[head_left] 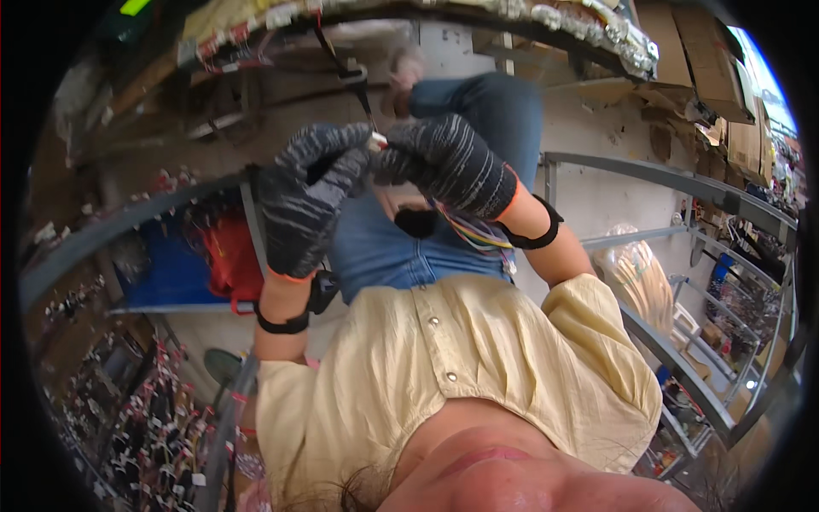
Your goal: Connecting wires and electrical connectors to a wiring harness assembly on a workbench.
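Observation:
Both my hands wear dark grey striped knit gloves with orange cuffs. They meet fingertip to fingertip over my lap. Between the pinched fingers shows a small white connector (378, 140). My left hand (314, 192) grips it from the left, fingers closed. From the right, my right hand (456, 166) pinches at the same connector, its fingertips partly hidden. Several coloured wires (473, 232) come out below my right hand and trail toward my right wrist. A black cable (357, 81) runs down from the bench edge toward the connector.
Ahead is a workbench edge (589, 34) lined with wrapped wiring. Metal frame rails (674, 179) stand at both sides. On the left are a red bag (232, 252) on a blue panel (166, 269) and many hanging wire bundles (158, 427). Cardboard boxes (712, 64) sit at the far right.

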`<state>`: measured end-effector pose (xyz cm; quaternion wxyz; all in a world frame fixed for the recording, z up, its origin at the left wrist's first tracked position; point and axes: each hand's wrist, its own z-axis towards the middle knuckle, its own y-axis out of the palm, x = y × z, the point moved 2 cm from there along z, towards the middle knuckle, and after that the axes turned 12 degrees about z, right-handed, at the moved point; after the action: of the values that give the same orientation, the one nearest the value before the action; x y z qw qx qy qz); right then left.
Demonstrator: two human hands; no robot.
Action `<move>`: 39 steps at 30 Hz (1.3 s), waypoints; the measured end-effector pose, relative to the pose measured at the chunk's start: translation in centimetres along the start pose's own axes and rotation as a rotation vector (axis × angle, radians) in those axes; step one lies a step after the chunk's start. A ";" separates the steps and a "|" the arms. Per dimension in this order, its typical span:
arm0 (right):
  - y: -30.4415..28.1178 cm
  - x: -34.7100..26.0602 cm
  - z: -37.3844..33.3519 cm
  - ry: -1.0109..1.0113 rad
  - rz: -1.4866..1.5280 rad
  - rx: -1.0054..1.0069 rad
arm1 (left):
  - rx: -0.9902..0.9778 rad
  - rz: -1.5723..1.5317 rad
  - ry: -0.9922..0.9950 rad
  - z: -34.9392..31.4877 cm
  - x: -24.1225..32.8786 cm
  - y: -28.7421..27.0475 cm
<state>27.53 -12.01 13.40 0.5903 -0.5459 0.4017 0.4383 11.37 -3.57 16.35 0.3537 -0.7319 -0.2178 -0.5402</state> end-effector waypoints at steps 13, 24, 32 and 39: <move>-1.0 5.5 9.6 0.070 0.892 0.570 | 0.167 -0.159 -0.035 2.5 -6.3 -1.5; -0.8 4.0 9.8 0.187 0.799 0.642 | 0.145 -0.190 -0.168 3.1 -7.4 -1.7; -0.2 4.1 9.8 0.171 0.965 0.707 | 0.120 -0.172 -0.164 3.3 -8.1 -1.6; -0.6 4.3 9.6 0.210 0.837 0.682 | 0.106 -0.165 -0.144 3.4 -8.3 -1.2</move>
<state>29.31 -2.12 10.30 0.4658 -0.1581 0.7605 0.4240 9.98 0.27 8.27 0.3296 -0.7288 -0.3302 -0.5011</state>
